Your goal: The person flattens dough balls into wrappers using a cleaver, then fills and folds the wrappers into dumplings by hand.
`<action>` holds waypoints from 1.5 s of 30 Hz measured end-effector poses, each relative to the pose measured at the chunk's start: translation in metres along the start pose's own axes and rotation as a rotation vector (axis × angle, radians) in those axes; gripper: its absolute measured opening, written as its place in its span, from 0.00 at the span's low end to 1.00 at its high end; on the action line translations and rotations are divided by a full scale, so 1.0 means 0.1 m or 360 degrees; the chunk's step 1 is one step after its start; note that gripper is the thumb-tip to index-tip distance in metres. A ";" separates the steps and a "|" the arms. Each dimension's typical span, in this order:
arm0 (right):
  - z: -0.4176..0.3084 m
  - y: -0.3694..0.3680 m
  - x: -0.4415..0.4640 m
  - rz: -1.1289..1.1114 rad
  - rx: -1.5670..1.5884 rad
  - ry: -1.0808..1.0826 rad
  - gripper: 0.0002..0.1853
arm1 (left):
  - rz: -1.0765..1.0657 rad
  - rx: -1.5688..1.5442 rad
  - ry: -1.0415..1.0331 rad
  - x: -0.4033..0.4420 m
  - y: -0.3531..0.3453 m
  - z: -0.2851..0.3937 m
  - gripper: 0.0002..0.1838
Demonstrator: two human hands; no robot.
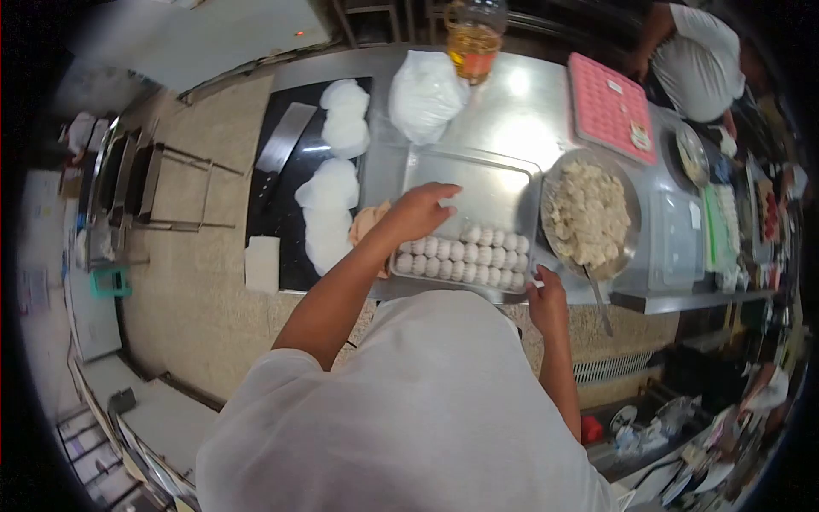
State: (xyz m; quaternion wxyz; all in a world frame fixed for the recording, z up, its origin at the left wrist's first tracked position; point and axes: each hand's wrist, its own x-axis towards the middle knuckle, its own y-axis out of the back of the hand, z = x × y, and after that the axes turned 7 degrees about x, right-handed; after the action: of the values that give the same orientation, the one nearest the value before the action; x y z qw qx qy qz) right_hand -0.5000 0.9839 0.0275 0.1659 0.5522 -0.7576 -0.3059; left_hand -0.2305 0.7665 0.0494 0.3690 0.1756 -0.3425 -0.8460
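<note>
A rectangular metal tray (495, 183) lies in front of me, its near half filled with rows of small, pale round balls (465, 260). My left hand (420, 213) is open above the tray's left side, fingers stretched to the right and nothing seen in them. At the near right corner, my right hand (547, 297) has its fingers closed at the tray's rim; a small white spot shows by the fingertips. Just right of the tray is a round metal bowl (633, 192) of pale, lumpy mixture (589, 209), with a spoon handle (600, 303) sticking out toward me.
On a black board (266, 192) at left lie a cleaver (286, 136), thin white rounds (333, 209) and a white block (262, 263). Beyond are a white plastic bag (424, 98), an oil bottle (474, 51) and a pink tray (610, 102). A co-worker (695, 64) stands far right.
</note>
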 end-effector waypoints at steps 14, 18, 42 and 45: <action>-0.83 0.00 0.27 -0.0169 0.0146 0.0409 0.11 | 0.0566 0.0520 0.1258 -1.67 0.44 -1.19 0.42; -0.89 -0.06 0.23 -0.0193 0.0221 0.0404 0.10 | 0.0582 0.0339 0.1212 -1.74 0.29 -0.86 0.44; -0.50 -0.15 0.09 -0.0071 0.0417 0.0247 0.07 | 0.0975 -0.0330 0.1586 -1.77 0.49 -1.13 0.31; -0.55 -0.14 0.13 -0.0088 0.0370 0.0274 0.07 | 0.1036 -0.0731 0.1683 -1.84 0.55 -1.25 0.26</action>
State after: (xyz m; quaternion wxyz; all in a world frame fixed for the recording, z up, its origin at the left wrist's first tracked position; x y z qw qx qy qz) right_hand -0.4619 0.9531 0.0588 0.1567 0.6124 -0.7555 -0.1720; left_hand -0.0116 0.8197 0.0088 0.7522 0.3718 0.0383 -0.5427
